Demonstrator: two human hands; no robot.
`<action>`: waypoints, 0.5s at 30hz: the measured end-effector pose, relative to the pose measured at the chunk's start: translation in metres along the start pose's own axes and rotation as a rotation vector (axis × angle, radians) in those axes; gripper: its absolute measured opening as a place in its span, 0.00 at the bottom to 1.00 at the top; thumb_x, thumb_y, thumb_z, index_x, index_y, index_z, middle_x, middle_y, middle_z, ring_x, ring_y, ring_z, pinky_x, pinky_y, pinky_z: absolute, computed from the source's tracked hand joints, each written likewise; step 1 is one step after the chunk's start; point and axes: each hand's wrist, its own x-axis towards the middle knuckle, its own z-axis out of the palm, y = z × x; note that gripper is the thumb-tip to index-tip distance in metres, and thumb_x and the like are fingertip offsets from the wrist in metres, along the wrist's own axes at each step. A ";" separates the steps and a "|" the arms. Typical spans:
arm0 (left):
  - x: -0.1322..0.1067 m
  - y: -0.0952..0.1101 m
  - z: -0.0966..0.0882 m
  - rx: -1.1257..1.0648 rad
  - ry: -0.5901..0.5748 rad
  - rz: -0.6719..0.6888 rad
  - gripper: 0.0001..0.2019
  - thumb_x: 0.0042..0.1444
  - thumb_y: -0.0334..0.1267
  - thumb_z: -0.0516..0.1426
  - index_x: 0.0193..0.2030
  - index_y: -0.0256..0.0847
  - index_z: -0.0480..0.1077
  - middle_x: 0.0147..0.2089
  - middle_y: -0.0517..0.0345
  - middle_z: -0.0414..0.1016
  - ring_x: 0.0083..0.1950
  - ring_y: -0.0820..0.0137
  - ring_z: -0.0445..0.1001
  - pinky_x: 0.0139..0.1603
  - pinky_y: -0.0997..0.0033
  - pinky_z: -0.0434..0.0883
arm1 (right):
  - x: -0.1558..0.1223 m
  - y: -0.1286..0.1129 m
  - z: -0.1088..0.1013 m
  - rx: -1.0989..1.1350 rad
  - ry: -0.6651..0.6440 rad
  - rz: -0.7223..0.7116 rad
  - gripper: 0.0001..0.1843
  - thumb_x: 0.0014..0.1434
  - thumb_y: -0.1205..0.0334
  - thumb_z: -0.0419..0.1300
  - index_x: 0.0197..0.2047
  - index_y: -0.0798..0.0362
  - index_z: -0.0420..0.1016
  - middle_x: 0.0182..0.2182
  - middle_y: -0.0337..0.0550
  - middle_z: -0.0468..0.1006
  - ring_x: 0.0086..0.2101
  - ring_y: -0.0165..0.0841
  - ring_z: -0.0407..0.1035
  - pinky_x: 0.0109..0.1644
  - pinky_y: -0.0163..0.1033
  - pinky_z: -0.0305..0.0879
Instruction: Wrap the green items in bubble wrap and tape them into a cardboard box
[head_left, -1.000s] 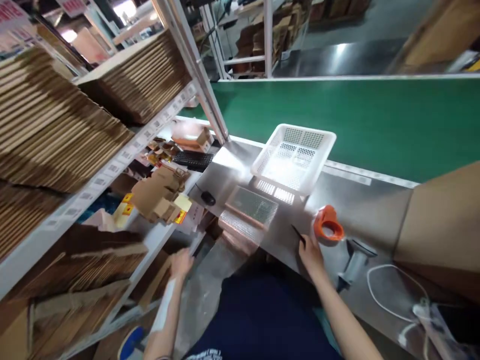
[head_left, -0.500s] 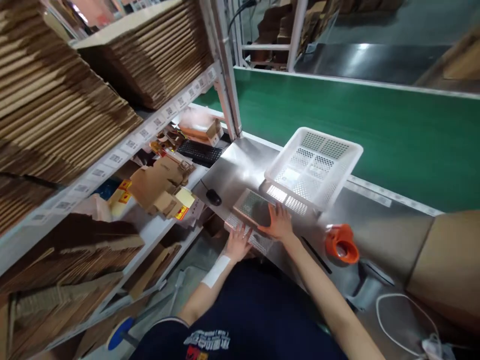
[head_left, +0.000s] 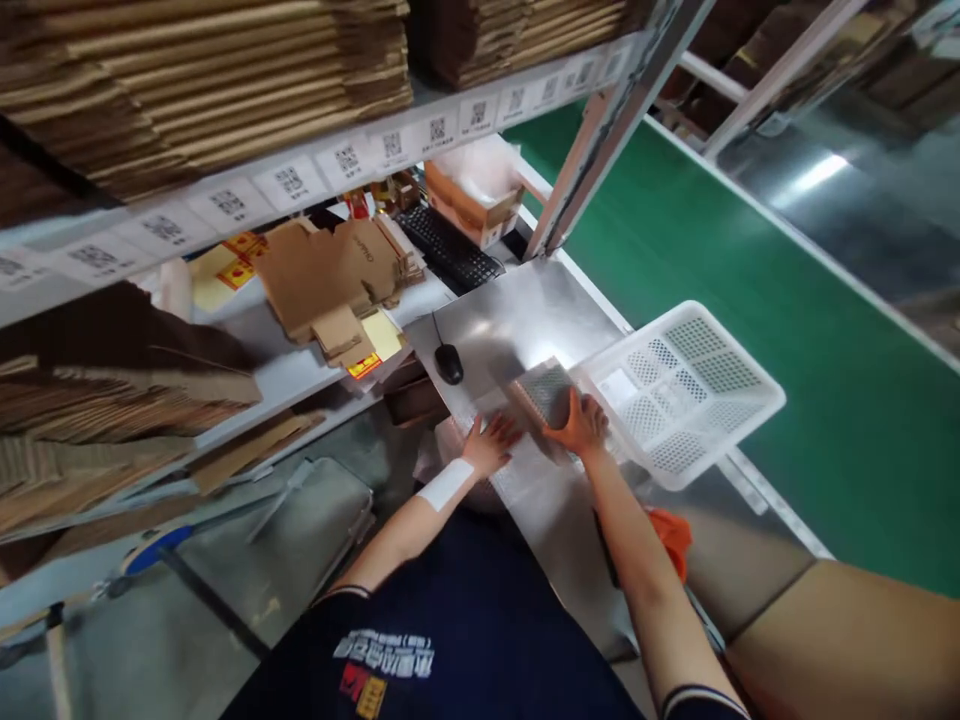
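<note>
1. well, left hand [head_left: 491, 445] lies fingers spread on bubble wrap [head_left: 525, 490]; right hand [head_left: 577, 428] curls fingers over the wrapped box [head_left: 541, 392] near the front edge of the steel bench [head_left: 517, 310].
2. slick wrap might slide it off.

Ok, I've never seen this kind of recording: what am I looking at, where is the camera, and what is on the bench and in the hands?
There is no machine here. A person works with two bare hands, and the only camera sits on that person's head, looking forward and down, so the arms enter from the bottom. The left hand lies flat and open on a bubble-wrap sheet at the near edge of the steel table. The right hand rests on a flat bubble-wrapped packet; whether it grips it is unclear. Next to the packet stands a white perforated basket. A mouse and a keyboard lie further left. An orange tape dispenser peeks out behind the right forearm. Beyond the table runs a green belt.
</note>
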 end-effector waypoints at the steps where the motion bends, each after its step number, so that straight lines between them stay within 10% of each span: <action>1: 0.002 -0.002 -0.001 0.000 0.000 0.013 0.32 0.69 0.43 0.60 0.79 0.51 0.64 0.83 0.47 0.57 0.84 0.47 0.53 0.82 0.27 0.49 | 0.003 0.000 -0.003 -0.008 -0.005 0.009 0.68 0.50 0.43 0.74 0.83 0.52 0.42 0.75 0.72 0.55 0.71 0.69 0.55 0.70 0.67 0.52; 6: -0.032 -0.008 0.011 0.006 0.038 0.000 0.33 0.68 0.46 0.61 0.78 0.47 0.65 0.82 0.45 0.58 0.84 0.47 0.53 0.83 0.34 0.51 | -0.014 -0.017 -0.004 -0.065 0.125 0.003 0.67 0.51 0.44 0.75 0.83 0.57 0.47 0.73 0.75 0.57 0.69 0.70 0.57 0.70 0.69 0.53; 15: -0.059 -0.005 0.024 -0.112 0.029 -0.074 0.32 0.67 0.39 0.60 0.77 0.43 0.67 0.83 0.42 0.57 0.84 0.44 0.52 0.83 0.31 0.46 | -0.138 -0.086 0.040 -0.100 0.235 -0.211 0.36 0.71 0.61 0.55 0.80 0.48 0.61 0.71 0.65 0.68 0.65 0.62 0.66 0.65 0.65 0.65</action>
